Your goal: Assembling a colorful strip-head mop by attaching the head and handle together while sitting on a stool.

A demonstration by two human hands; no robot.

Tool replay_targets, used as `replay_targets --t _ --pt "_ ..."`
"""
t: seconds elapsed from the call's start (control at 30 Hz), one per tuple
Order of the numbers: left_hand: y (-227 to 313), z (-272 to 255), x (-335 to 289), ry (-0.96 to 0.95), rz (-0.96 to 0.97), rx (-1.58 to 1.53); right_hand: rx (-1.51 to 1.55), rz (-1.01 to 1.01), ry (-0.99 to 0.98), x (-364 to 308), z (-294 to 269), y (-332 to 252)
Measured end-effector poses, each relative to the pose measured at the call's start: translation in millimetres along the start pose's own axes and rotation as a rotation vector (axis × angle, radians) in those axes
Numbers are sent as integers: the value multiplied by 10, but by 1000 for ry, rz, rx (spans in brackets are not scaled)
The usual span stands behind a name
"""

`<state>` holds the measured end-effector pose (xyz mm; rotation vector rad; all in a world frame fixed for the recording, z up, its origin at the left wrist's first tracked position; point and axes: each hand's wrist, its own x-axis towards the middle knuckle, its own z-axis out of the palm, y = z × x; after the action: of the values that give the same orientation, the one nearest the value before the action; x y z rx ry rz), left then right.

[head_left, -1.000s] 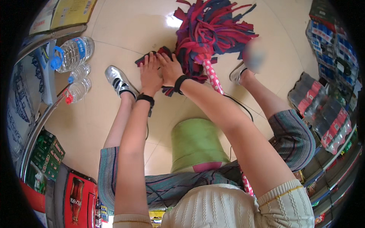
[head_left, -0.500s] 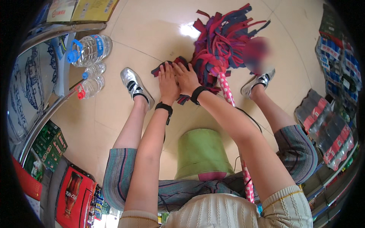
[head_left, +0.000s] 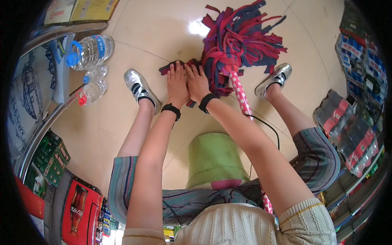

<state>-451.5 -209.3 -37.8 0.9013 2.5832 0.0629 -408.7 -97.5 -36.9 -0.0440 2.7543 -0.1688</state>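
A cloth-strip mop (head_left: 245, 41) in red and dark blue lies spread on the tiled floor, its pink polka-dot handle (head_left: 240, 92) running back toward me under my right forearm. Side by side, both palms face down on a bunch of strips (head_left: 166, 68) left of the mop's head. My left hand (head_left: 177, 85) has its fingers stretched out flat. My right hand (head_left: 197, 83) lies against it, also flat with fingers extended, its fingertips near the mop's tied centre. The strips under the palms are mostly hidden.
An upturned green bucket (head_left: 215, 159) stands between my legs. Silver shoes (head_left: 139, 87) flank the mop. Water bottles (head_left: 94, 51) stand at left beside a metal-edged rack. Wrapped bottle packs (head_left: 347, 130) line the right. A thin black cord (head_left: 277, 139) hangs by my right forearm.
The whole view has shifted slightly, and everything sits a little higher and further left. My hands stay flat on the strips, with fingers slightly more spread on the right hand.
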Motion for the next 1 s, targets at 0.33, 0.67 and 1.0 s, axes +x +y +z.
replay_targets --t 0.33,0.67,1.0 --pt "-441 -325 807 34 63 71 66 4 -110 804 -521 236" --pt "206 80 -363 1 26 -90 -184 -114 -273 -326 -335 0" --pt "1069 542 -1273 -41 -33 -401 -390 -169 -652 -1130 42 -39"
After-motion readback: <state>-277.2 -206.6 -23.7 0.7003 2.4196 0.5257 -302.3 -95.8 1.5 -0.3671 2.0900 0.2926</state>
